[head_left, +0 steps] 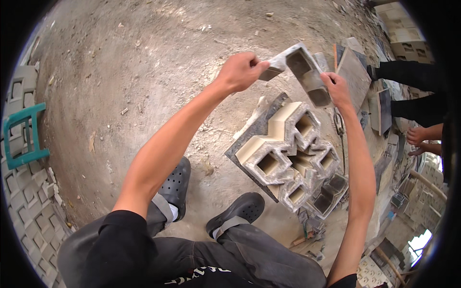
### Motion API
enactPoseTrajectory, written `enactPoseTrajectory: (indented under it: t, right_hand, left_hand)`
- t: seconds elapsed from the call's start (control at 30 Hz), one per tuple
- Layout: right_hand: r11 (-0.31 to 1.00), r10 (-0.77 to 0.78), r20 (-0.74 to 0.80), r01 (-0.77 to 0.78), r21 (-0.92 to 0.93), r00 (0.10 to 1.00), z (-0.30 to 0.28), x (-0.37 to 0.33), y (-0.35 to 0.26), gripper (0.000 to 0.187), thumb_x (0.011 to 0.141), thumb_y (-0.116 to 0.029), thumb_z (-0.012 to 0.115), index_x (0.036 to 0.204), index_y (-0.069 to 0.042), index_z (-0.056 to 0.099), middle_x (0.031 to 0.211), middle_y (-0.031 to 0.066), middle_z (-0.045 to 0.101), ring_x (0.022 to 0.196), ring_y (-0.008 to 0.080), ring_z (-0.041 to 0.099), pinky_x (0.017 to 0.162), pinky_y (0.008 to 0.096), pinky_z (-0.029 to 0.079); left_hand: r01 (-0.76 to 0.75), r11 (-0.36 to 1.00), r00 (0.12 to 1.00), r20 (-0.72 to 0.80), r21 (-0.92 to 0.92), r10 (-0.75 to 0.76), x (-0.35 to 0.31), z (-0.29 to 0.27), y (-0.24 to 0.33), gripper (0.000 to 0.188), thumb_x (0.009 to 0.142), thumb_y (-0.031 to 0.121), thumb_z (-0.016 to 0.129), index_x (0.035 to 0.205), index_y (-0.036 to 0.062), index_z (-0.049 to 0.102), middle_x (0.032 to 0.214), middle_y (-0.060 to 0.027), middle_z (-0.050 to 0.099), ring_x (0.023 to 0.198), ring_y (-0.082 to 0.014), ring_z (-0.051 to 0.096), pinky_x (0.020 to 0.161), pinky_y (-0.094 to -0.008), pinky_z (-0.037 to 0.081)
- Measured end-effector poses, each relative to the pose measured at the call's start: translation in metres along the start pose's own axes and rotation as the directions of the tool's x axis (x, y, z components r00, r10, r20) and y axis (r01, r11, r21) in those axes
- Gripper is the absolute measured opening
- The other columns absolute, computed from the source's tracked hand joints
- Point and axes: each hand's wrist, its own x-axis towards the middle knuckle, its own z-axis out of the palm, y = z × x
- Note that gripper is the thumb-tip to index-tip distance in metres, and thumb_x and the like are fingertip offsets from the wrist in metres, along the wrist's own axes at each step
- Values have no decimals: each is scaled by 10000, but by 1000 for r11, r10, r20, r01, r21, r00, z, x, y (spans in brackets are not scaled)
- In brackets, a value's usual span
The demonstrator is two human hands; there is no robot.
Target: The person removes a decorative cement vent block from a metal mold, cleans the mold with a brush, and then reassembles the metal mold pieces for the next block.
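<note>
Up in front of me, both hands grip a grey, angled mould piece (pixel 298 65) with boxy recesses in it. My left hand (pixel 240 72) is closed on its left end. On its right side, near the lower recess, my right hand (pixel 337 89) is closed too. Below it, apart from the piece, a cream cast block (pixel 271 139) with several square hollows and zigzag walls sits on a dark board (pixel 235 151). Against the block's near right side leans a similar grey mould piece (pixel 329 194). Pale crusted residue covers the block's top edges.
Far left, a teal stool (pixel 29 137) stands by stacked cream blocks (pixel 29 201). At right are flat boards (pixel 353 79), a hanging metal hook (pixel 339 124) and another person's dark-trousered legs (pixel 413 77) and hands (pixel 418 138). My dark clogs (pixel 245 211) rest on the dusty, crumb-strewn floor.
</note>
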Motion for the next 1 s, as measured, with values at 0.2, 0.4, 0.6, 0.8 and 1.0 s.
enactPoseTrajectory:
  t: [0.2,0.4,0.6,0.8,1.0]
  right_hand:
    - [991,110,29,-107,-83,994,19,12,43,380,954,-343,626,1034,24,684,840,-14,637,803,78,534,746,265,445]
    - [993,101,74,-96,-72,992,16,10,49,366,934,-336,634,1022,16,680,800,83,662,773,126,585,732,306,475]
    - [995,66,-85,-72,-64,994,-16,-35,22,332,915,-295,639,1051,6,678,872,114,698,803,185,650,766,320,502]
    - [991,-104,-153,89,-101,983,-49,-153,-75,260,864,-264,694,968,-26,682,872,118,685,793,246,652,748,349,508]
    - [937,-60,-85,27,-350,995,-44,-219,-110,278,826,-308,713,913,-54,643,906,114,653,855,324,641,746,398,509]
  left_hand:
    - [-63,998,998,15,17,63,36,34,-32,425,924,421,632,845,5,665,733,-130,654,676,-241,601,642,-374,468]
    - [-92,992,995,-33,87,95,37,47,-46,379,919,414,628,885,38,662,778,-150,670,725,-294,636,683,-396,484]
    - [-291,914,891,-268,282,366,8,33,-9,296,895,325,666,974,40,664,879,-109,692,732,-249,637,679,-362,495]
    - [-352,921,935,99,169,339,-65,7,76,238,876,260,687,966,40,662,885,-103,653,747,-200,607,668,-328,491]
    - [-553,733,831,323,395,453,-118,22,121,414,796,274,734,1058,-7,579,982,-174,569,964,-341,602,814,-439,498]
